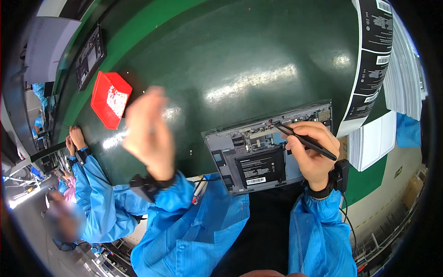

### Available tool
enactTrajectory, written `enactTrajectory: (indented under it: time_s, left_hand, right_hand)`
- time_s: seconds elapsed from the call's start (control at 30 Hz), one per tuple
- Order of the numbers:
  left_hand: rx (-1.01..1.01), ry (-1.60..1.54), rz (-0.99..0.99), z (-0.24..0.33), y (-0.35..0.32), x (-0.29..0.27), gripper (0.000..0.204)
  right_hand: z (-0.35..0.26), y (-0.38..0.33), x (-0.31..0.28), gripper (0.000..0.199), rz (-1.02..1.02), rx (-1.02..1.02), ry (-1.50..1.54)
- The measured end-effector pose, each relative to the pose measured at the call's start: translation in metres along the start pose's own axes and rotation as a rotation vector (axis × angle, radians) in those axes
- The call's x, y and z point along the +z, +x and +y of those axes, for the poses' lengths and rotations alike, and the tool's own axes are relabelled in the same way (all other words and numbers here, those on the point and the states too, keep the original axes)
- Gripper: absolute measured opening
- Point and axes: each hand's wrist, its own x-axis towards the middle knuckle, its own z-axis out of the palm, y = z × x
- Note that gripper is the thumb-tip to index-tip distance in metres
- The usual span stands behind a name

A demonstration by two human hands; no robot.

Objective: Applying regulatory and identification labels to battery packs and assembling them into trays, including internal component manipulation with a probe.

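Note:
An opened laptop base lies at the table's near edge, its circuit board and black battery exposed. My right hand grips black tweezers, whose tips point down at the board near the laptop's far edge. Whether anything is pinched between those tips is too small to see. My left hand is raised over the table, left of the laptop and just right of a red bin. Motion smears its fingers, so I cannot see if it holds something. Small white pieces lie inside the bin.
A strip of black printed labels hangs along the right side, beside stacked white sheets. Another opened laptop part rests at the far left. A co-worker in a blue sleeve has hands at the table's left edge. Tiny bits lie left of the laptop.

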Motion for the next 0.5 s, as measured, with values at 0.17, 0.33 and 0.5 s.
enactTrajectory:
  time_s: [0.17, 0.33, 0.5]
  left_hand:
    - [-0.582, 0.265, 0.103, -0.047, 0.016, -0.05, 0.015]
    - [-0.469, 0.079, -0.066, -0.006, -0.009, -0.023, 0.01]
    - [-0.488, -0.059, -0.027, 0.02, 0.015, -0.007, 0.02]
  right_hand:
    - [0.0, 0.002, 0.002, 0.021, -0.005, 0.013, 0.012]
    - [-0.002, 0.004, 0.003, 0.022, -0.043, -0.003, -0.05]
    - [-0.002, 0.003, 0.007, 0.019, 0.022, 0.041, -0.014]
